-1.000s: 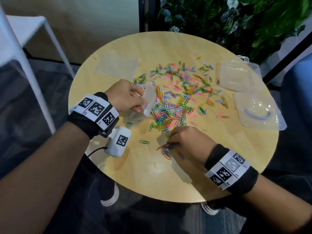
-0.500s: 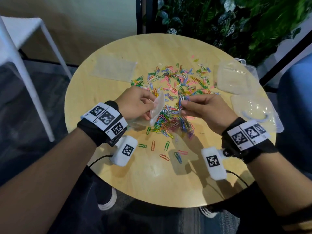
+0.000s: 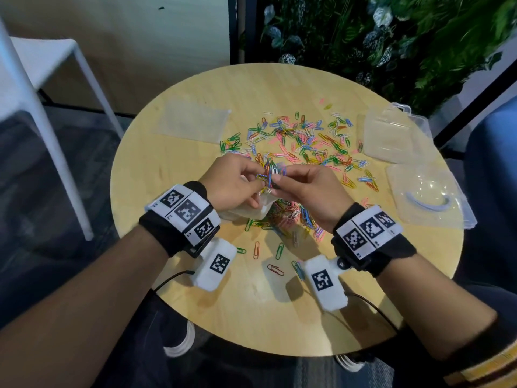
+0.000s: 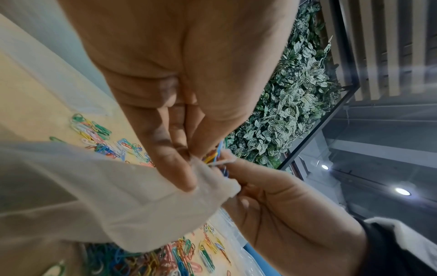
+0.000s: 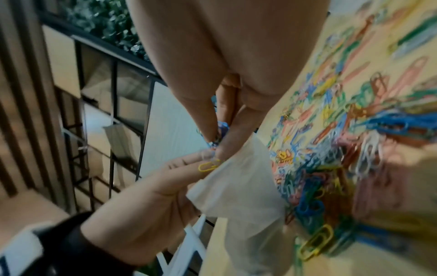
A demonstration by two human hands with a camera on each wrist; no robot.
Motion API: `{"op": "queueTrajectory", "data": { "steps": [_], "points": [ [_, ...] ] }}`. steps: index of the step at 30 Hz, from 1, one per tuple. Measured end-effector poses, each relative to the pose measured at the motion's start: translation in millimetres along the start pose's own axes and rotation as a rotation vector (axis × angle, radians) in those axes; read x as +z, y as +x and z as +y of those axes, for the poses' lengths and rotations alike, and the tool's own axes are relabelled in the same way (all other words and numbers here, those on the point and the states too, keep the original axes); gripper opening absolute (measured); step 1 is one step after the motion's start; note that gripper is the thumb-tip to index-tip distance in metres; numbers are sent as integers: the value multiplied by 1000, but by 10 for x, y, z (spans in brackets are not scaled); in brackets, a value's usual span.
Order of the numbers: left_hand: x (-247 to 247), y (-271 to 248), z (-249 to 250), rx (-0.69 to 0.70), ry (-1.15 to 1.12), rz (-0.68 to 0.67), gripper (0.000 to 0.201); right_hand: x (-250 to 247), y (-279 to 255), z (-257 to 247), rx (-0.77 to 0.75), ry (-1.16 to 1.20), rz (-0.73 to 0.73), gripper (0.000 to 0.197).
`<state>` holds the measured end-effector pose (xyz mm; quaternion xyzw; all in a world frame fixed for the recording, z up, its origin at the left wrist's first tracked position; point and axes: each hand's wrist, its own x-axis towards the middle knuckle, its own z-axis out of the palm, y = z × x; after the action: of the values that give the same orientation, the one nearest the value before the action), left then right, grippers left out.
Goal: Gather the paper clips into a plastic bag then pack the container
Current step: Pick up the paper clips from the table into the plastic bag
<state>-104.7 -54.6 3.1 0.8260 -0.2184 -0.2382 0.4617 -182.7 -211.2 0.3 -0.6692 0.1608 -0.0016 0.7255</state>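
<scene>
Clips now up at the bag mouth

Right hand (image 3: 305,191) came up off the table (image 3: 173,163) pinching a bunch of clips (image 3: 269,176); left hand (image 3: 232,183) grips the bag (image 3: 251,211) and meets it. First load's nearly in, most clips still scattered, container (image 3: 391,135) untouched.

Bare forearms; each wrist wears a black fabric wristband (image 3: 391,253) bearing white square-code marker tags (image 3: 186,210), with a white cabled camera block (image 3: 326,281) beneath.

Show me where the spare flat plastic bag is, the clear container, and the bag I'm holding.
spare plastic bag (image 3: 193,123): head view, middle of the flat bag.
clear container (image 3: 387,133): head view, its open tray.
held plastic bag (image 5: 238,188): right wrist view, its crumpled side.
</scene>
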Motion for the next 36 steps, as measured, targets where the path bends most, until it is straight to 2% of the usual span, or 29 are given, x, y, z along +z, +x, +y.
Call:
{"op": "queueTrajectory", "data": {
  "steps": [1,6,11,15,21,23,26,28,30,32,36],
  "points": [
    [1,-3,6,-4,-9,3,20,-8,3,10,-23,-73,8,2],
    [11,-27,31,7,-20,11,17,-44,9,68,-109,-516,6,10],
    [21,-25,26,16,-12,-3,21,-49,-19,70,-180,-810,-4,9],
    [48,-36,39,25,-21,-11,18,-35,-42,33,-227,-942,-45,6],
    [48,-5,26,53,1,-20,18,16,-93,27,-329,-1035,-60,29],
    [42,-3,18,66,14,-21,19,6,-102,13,-339,-1055,-161,27],
    [55,-11,2,78,26,-36,20,27,-180,-53,-344,-1292,-397,22],
    [61,-6,-9,73,26,-47,19,23,-192,-66,-343,-1403,-437,17],
    [60,4,-14,64,17,-49,19,1,-157,-56,-414,-1381,-400,25],
    [52,9,-3,63,22,-57,20,-18,-118,-40,-533,-1258,-325,32],
    [-60,25,13,72,16,-44,19,-44,-128,-97,-680,-1129,-229,23]
  ]
}}
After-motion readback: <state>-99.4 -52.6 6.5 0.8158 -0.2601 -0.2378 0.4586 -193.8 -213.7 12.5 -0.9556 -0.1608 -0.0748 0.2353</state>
